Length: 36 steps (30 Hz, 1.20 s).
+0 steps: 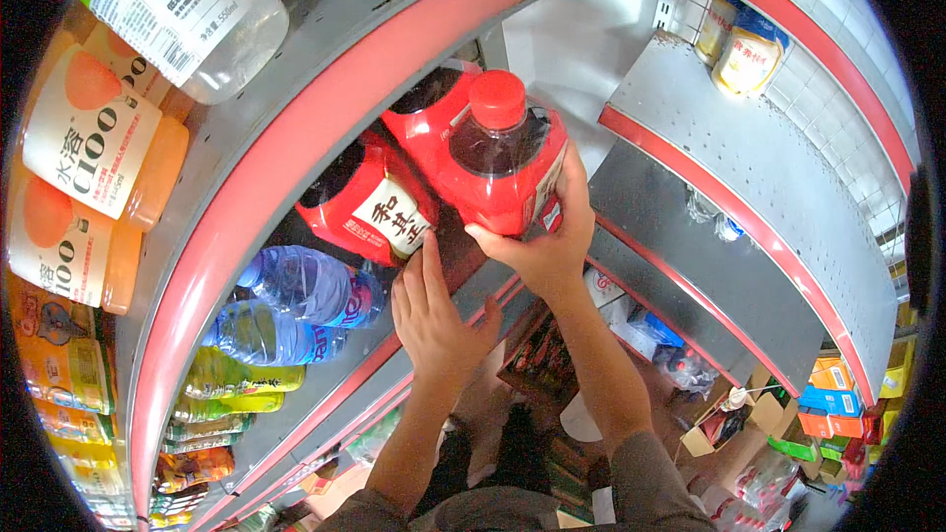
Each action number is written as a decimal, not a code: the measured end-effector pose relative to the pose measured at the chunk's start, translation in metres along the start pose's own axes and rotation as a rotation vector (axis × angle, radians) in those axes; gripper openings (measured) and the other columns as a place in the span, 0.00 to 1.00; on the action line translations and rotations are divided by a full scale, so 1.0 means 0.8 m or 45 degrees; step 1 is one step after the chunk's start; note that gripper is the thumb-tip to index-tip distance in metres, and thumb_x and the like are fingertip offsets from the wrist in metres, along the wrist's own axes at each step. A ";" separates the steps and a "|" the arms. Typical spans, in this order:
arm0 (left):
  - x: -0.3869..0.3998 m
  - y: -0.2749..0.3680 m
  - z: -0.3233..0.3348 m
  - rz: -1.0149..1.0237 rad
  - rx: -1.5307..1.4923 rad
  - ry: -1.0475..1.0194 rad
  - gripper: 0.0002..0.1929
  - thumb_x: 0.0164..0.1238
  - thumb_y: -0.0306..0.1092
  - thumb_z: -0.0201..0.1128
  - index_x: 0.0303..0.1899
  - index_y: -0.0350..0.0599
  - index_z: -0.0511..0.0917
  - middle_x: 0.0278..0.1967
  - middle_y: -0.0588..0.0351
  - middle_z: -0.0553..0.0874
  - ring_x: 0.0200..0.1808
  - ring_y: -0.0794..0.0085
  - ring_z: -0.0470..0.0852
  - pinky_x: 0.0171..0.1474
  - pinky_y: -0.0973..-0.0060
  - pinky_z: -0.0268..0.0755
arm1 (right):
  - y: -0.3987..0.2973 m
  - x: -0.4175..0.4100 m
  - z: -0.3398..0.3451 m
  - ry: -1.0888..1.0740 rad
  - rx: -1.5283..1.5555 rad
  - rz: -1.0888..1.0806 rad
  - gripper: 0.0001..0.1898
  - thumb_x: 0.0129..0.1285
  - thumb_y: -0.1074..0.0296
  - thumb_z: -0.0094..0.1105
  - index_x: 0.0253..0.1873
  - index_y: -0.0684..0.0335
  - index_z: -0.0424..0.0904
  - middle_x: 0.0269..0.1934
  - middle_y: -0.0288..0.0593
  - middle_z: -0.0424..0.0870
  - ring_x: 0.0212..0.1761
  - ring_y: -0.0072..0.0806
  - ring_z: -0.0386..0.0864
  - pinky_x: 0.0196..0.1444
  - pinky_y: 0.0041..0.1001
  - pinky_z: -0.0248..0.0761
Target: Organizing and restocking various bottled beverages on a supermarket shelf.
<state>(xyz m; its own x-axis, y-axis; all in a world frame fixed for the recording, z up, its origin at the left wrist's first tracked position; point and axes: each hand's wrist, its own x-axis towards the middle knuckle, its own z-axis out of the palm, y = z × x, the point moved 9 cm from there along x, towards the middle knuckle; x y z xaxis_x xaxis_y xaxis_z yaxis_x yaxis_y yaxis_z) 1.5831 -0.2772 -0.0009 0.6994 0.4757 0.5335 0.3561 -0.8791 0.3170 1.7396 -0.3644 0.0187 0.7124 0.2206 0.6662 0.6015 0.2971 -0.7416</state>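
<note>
My right hand grips a large plastic bottle of dark drink with a red cap and red label, thumb and fingers around its lower part. It leans over the shelf's front edge, close against a similar red-labelled bottle behind it. Another of these bottles, with a cream label panel bearing characters, stands to the left. My left hand is at that bottle's lower front, fingertips at its base and the thumb held apart. Nothing is in its grasp.
Blue-tinted water bottles and green-yellow drink bottles line the same shelf leftward. Above runs a red-edged shelf with orange drink bottles. At right, another shelf carries jars. An opened carton sits on the floor.
</note>
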 end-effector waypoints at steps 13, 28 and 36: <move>0.017 -0.009 -0.019 -0.016 -0.356 0.041 0.49 0.42 0.33 0.76 0.73 0.34 0.66 0.55 0.42 0.80 0.54 0.48 0.79 0.61 0.55 0.69 | 0.015 -0.004 0.011 0.005 -0.223 -0.055 0.65 0.37 0.56 0.91 0.79 0.74 0.58 0.71 0.64 0.75 0.72 0.52 0.77 0.73 0.42 0.72; 0.006 -0.021 -0.008 -0.124 -0.329 -0.101 0.56 0.43 0.34 0.77 0.77 0.32 0.56 0.59 0.38 0.76 0.61 0.46 0.76 0.69 0.54 0.68 | 0.037 0.022 0.061 -0.059 -0.112 -0.086 0.65 0.47 0.43 0.86 0.79 0.79 0.54 0.71 0.69 0.70 0.73 0.59 0.72 0.76 0.47 0.64; 0.006 -0.015 -0.010 -0.114 -0.350 -0.098 0.55 0.46 0.34 0.78 0.77 0.32 0.56 0.59 0.38 0.78 0.59 0.45 0.75 0.67 0.52 0.65 | 0.036 0.030 0.074 -0.198 -0.258 -0.064 0.66 0.53 0.36 0.79 0.80 0.81 0.48 0.70 0.72 0.68 0.70 0.66 0.70 0.74 0.49 0.63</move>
<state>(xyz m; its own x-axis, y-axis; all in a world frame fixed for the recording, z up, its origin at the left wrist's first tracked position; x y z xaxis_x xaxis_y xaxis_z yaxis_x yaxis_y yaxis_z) 1.5774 -0.2640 0.0043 0.7217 0.5377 0.4359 0.2445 -0.7872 0.5662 1.7529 -0.2957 0.0180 0.6252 0.3552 0.6950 0.7060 0.1222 -0.6976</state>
